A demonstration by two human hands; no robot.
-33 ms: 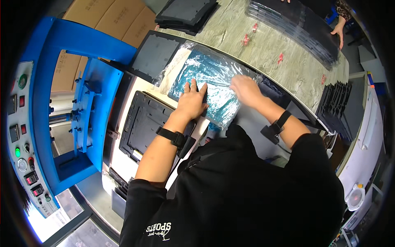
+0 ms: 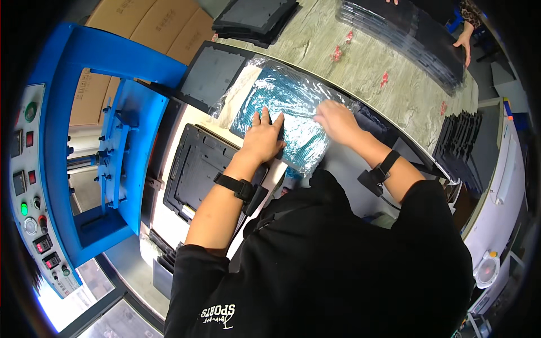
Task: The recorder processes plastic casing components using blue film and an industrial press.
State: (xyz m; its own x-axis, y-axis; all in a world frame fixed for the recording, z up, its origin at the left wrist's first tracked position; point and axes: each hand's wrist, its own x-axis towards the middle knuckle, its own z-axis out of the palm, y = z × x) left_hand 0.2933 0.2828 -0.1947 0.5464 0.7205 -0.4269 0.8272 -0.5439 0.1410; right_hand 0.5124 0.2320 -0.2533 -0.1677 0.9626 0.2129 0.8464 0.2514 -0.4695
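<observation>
Resting under both our hands, the film-wrapped teal sheet lies right of the black molded tray, reaching ahead of our fingers; its long axis is unclear. Our left hand spreads unclenched over its left part; our right hand curls at its right edge, any pinch hidden.

Teal packet: finely ribbed teal under clear plastic film; film wrinkled, very glossy, hard white glare. Left of packet, nearer the wearer: black tray, moulded plastic by look, low sheen. Far left of packet: press frame, smooth painted metal, satin blue. Upper left of packet: cartons, matt brown cardboard. Beyond packet: surface, wood-grain finish, looks smooth. Below packet: shirt, soft matt black cloth.
</observation>
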